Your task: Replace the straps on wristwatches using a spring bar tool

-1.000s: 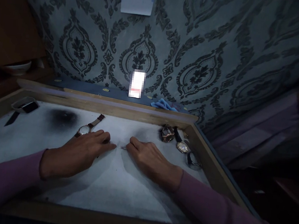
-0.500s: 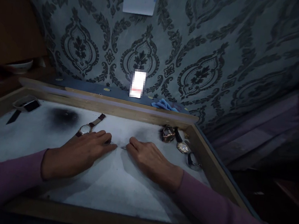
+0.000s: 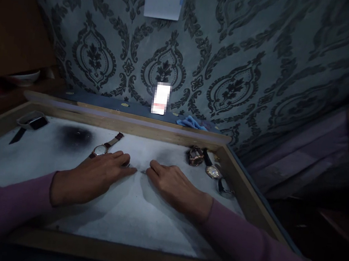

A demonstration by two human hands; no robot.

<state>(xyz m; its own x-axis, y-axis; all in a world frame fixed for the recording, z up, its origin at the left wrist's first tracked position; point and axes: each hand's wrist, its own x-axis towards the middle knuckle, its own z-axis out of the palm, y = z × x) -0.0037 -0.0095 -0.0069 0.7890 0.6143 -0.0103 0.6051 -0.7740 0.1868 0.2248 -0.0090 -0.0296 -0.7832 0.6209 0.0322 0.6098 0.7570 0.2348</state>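
Low over the white floor of a wooden tray [image 3: 112, 244], my left hand [image 3: 95, 176] has its fingers curled and thumb stretched toward the right. Something small and dark shows under its fingertips, too hidden to name. Facing it across a narrow gap, my right hand [image 3: 179, 189] is closed in a pinch. A tiny thin pale tip [image 3: 143, 171] sticks out of that pinch toward the left thumb; its kind does not show. Just behind the left knuckles lies a wristwatch [image 3: 100, 150] with a round white dial and brown strap, partly covered by the hand.
To the right lie a chunky dark watch [image 3: 196, 156], a gold-toned watch [image 3: 212, 172] and a dark-strapped watch [image 3: 225, 188]. A black watch [image 3: 38, 122] is at the far left. Beyond the back rim stand a lit screen [image 3: 160, 98] and a blue cloth [image 3: 192, 122].
Both hands stay almost where they were, with only a very slight shift of the fingers. The view has tilted up a little.
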